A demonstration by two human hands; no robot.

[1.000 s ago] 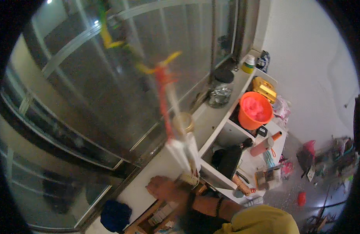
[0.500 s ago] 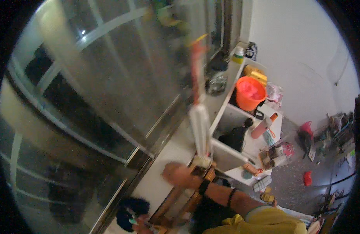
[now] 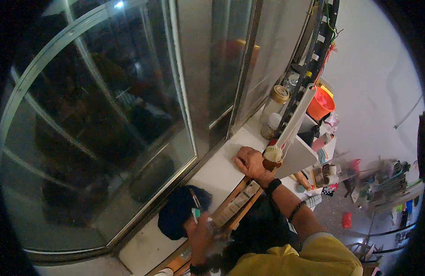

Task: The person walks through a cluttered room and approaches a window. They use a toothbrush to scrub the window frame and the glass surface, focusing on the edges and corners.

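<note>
My right hand (image 3: 250,162) rests with curled fingers on the white sill (image 3: 217,165); whatever may be inside them is hidden. Beside it is a cream, bristly brush-like end (image 3: 273,153) at the foot of a long white piece (image 3: 297,115). Lower left, my left hand (image 3: 201,237) is closed around a small green-and-white thing (image 3: 196,214), partly blurred. A slim, light-coloured tool (image 3: 194,198) reaches from there over a dark blue cloth (image 3: 175,209) on the sill. Between my hands runs a long wooden frame (image 3: 247,209) with a row of pale square pieces (image 3: 235,202).
A large glass window (image 3: 106,138) borders the sill on the left. Lidded jars (image 3: 274,103) stand beyond my right hand. Farther right are a white box (image 3: 297,158), an orange bucket (image 3: 321,103) and a pink bottle (image 3: 321,141). A red packet (image 3: 347,220) lies on the floor.
The view has swung, so the sill, cloth and both hands appear higher and further right. The left hand shows more fully now. Jars beyond the right hand have come into clear sight.
</note>
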